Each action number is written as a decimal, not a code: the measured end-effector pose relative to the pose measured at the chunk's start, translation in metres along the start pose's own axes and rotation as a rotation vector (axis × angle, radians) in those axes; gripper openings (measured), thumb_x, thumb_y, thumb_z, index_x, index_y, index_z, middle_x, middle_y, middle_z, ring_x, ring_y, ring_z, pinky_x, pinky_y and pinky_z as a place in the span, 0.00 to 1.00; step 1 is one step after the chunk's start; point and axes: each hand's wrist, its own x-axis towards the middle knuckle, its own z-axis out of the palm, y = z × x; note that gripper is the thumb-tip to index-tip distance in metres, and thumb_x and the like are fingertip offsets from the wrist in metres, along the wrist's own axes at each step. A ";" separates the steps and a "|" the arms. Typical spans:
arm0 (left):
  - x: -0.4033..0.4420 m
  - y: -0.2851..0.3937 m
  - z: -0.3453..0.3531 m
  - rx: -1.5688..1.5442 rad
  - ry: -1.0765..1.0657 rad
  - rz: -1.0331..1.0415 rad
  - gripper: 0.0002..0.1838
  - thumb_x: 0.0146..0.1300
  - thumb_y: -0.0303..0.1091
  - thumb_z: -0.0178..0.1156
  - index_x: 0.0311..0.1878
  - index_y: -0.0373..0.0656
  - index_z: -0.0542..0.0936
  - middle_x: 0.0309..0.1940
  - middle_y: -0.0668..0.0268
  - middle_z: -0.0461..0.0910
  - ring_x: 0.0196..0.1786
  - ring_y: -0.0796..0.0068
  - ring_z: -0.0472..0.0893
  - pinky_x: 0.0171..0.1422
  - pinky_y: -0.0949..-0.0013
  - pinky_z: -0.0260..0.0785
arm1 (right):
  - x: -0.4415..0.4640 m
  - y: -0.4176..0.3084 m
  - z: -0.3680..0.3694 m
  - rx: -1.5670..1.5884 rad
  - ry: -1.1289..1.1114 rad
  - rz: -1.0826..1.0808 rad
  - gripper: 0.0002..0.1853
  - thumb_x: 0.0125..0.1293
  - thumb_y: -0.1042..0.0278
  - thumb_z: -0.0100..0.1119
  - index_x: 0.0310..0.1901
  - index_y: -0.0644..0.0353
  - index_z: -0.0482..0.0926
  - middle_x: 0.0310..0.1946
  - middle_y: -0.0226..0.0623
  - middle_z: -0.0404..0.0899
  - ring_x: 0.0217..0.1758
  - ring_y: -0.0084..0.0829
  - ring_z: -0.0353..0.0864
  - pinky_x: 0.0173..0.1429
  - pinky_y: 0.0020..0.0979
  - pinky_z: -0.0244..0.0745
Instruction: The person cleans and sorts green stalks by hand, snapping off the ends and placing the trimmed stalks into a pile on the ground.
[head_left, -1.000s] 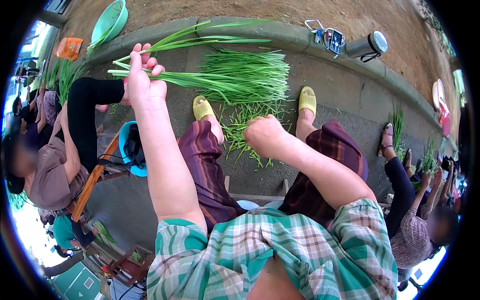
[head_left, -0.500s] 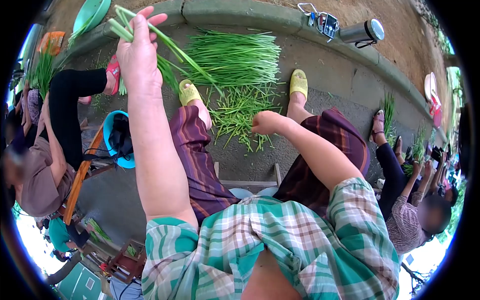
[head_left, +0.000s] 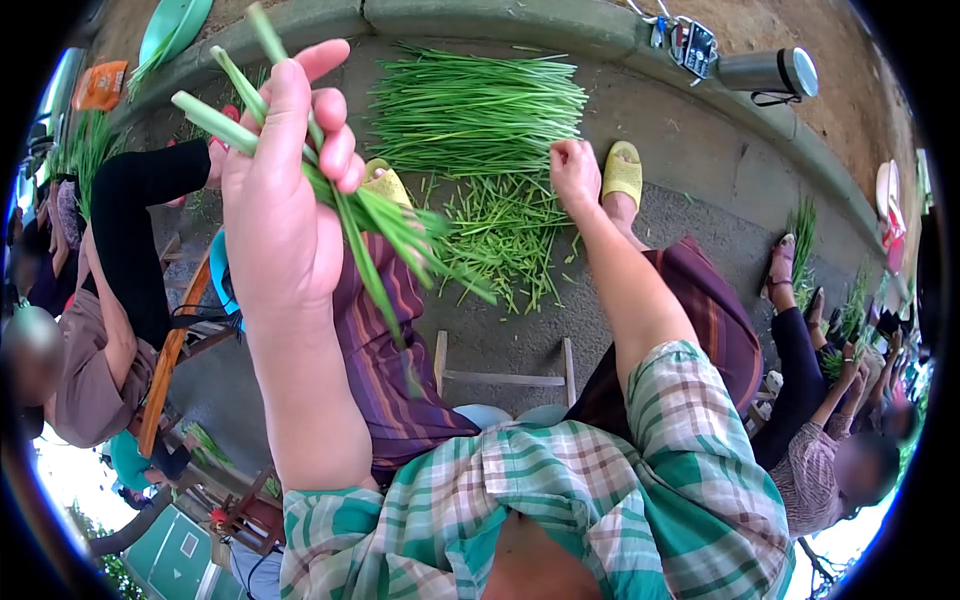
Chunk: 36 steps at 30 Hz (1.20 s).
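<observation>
My left hand (head_left: 285,200) is raised close to the camera, its fingers closed round a small bunch of green stalks (head_left: 212,120). The pale thick ends stick out at the upper left, and the thin leafy ends hang blurred to the lower right. My right hand (head_left: 575,175) is curled shut at the lower right corner of a neat pile of long green stalks (head_left: 470,110) on the ground. What its fingers pinch, if anything, is hidden. Short cut green pieces (head_left: 505,235) lie scattered just below the pile, between my yellow slippers (head_left: 622,172).
A kerb (head_left: 500,22) runs behind the pile, with a metal flask (head_left: 765,72) and a small dark device (head_left: 692,48) on it. People sit on both sides, one near a wooden chair (head_left: 175,350). A green basin (head_left: 172,35) stands at the upper left.
My left hand has come nearer the camera, and its bunch has swung lower. My right hand has moved right and up, from over the short pieces to the pile's corner.
</observation>
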 end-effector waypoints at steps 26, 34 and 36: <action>0.012 -0.026 0.001 0.867 0.038 0.661 0.10 0.57 0.27 0.68 0.43 0.41 0.85 0.33 0.66 0.80 0.34 0.75 0.80 0.39 0.72 0.71 | 0.070 -0.124 -0.084 0.036 -0.389 -0.212 0.13 0.56 0.55 0.65 0.37 0.54 0.87 0.34 0.41 0.86 0.41 0.38 0.86 0.49 0.36 0.79; 0.017 -0.033 0.005 0.963 -0.205 0.560 0.13 0.53 0.30 0.70 0.44 0.43 0.85 0.36 0.64 0.80 0.37 0.67 0.81 0.45 0.68 0.74 | 0.031 -0.249 -0.221 -0.018 -0.450 -0.419 0.16 0.59 0.57 0.67 0.40 0.62 0.84 0.28 0.34 0.84 0.31 0.22 0.81 0.38 0.28 0.75; 0.016 -0.029 0.010 0.910 -0.288 0.562 0.12 0.54 0.30 0.70 0.43 0.43 0.85 0.33 0.66 0.80 0.35 0.70 0.81 0.44 0.70 0.73 | 0.020 -0.262 -0.241 -0.083 -0.423 -0.470 0.18 0.57 0.52 0.66 0.37 0.60 0.86 0.30 0.43 0.86 0.33 0.34 0.86 0.42 0.34 0.80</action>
